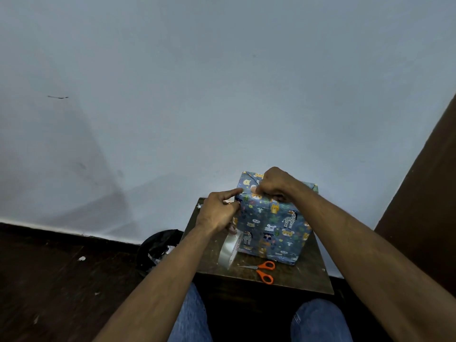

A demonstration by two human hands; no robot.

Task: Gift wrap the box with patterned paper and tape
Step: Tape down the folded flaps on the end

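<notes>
Box (271, 223) on worktop (283, 275), patterned paper covering all visible faces. Right hand (274, 182) grip curled, pinching paper at top edge; left hand (217, 211) grip beside it, forefinger pressing the corner, tape roll (230, 250) hanging below. Judgement: nearly done; final taping remains.

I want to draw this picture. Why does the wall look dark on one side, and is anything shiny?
Head view: dim bluish light; a broad grey shadow darkens the wall at left. Head view: the tape roll catches a pale sheen. Head view: wide lens bends the floor line; the wrapped box stays fairly sharp.
</notes>
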